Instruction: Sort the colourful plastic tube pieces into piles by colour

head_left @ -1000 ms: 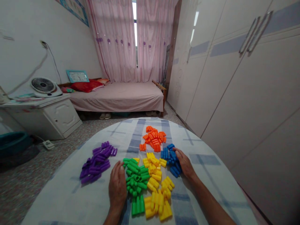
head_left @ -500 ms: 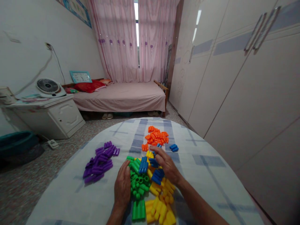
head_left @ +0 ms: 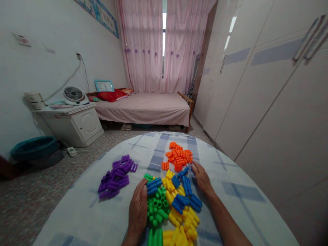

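Observation:
My left hand point(head_left: 138, 205) rests on its edge, fingers extended, along the left side of the green plastic building pieces point(head_left: 158, 205). A blue piece point(head_left: 154, 186) lies on top of the green ones by its fingertips. My right hand point(head_left: 202, 178) is stretched out at the right of several blue pieces point(head_left: 187, 185), its fingertips close to the orange pieces point(head_left: 179, 155); part of a blue piece shows by its fingers. Yellow pieces point(head_left: 184, 218) spread between the hands, beside the green, with some blue ones lying over them.
A pile of purple pieces point(head_left: 115, 177) sits at the left on the round table's checked cloth point(head_left: 84, 205). Beyond the table stand a bed point(head_left: 146, 107), a white cabinet point(head_left: 84, 124) with a fan point(head_left: 74, 94), and a tall wardrobe point(head_left: 256, 102) at the right.
My right hand has moved rightward from above the blue and yellow pieces to their right side. Several blue pieces have shifted and lie spread out more. The view has turned left.

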A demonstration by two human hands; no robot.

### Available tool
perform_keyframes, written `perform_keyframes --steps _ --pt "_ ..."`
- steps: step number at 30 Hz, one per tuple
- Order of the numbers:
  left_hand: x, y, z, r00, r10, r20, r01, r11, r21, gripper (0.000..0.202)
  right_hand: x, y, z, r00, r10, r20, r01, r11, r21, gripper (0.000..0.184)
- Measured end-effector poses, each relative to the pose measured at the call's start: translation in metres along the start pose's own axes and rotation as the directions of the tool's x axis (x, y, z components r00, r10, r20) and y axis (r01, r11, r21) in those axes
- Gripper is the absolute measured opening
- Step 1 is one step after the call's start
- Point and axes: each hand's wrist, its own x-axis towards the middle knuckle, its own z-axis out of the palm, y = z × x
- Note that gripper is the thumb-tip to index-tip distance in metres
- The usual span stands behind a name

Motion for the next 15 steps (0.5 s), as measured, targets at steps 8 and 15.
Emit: perform_keyframes --steps 8,15 --pt "0.002 -0.001 0.000 1.000 0.009 -0.004 -0.009 1.000 -0.003 0.051 -0.016 -0.051 0.012 0.957 -0.054 0.285 -0.003 0.981 0.194 0.046" --pt "0.002 -0.001 0.000 1.000 -0.004 -0.014 0.004 1.000 -0.013 0.050 -0.035 -0.103 0.006 0.858 -0.125 0.498 -0.059 0.940 0.337 0.041"
